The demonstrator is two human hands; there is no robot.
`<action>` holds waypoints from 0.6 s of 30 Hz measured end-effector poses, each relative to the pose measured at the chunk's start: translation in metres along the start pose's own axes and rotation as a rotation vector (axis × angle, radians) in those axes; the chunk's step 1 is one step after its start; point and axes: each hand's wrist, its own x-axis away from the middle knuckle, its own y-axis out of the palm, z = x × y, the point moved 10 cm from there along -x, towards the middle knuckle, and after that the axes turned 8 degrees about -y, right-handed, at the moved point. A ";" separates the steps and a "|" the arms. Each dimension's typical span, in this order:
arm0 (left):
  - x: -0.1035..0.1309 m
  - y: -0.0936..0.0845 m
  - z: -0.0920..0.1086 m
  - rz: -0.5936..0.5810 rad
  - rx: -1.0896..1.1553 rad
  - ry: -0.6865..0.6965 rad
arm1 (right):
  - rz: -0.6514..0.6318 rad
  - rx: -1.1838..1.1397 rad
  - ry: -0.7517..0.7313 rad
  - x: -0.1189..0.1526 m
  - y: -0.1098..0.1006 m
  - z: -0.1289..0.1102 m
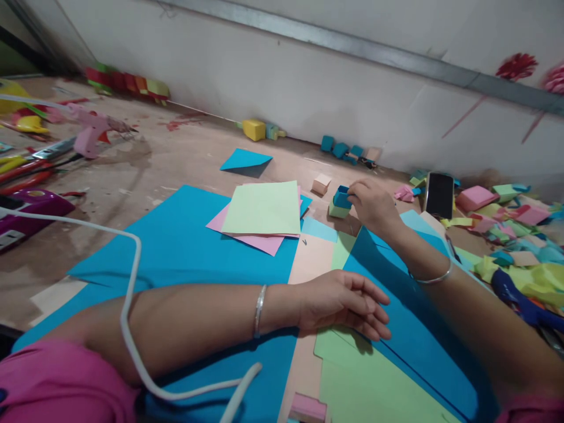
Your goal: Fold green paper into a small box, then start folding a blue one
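My left hand rests palm inward over the green and blue paper sheets, its fingers loosely apart and nothing in them. My right hand reaches further off, thumb and fingertips closed on the edge of a small blue folded-paper box. That blue piece sits on or in a pale green paper box; I cannot tell which. Just left of it stands a small peach paper box. A stack of green and pink paper squares lies on a large blue sheet.
A pink glue gun and scattered tools lie at the left. A white cable loops across my left arm. Along the wall stand small paper shapes. At the right are a phone, piled paper pieces and dark blue-handled scissors.
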 end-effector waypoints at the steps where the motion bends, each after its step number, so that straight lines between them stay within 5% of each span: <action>1: 0.000 0.000 0.000 0.000 0.002 -0.001 | 0.001 0.006 0.002 0.001 0.002 0.001; 18: 0.000 0.001 -0.002 -0.018 0.014 -0.002 | -0.011 -0.037 -0.093 0.003 0.002 -0.015</action>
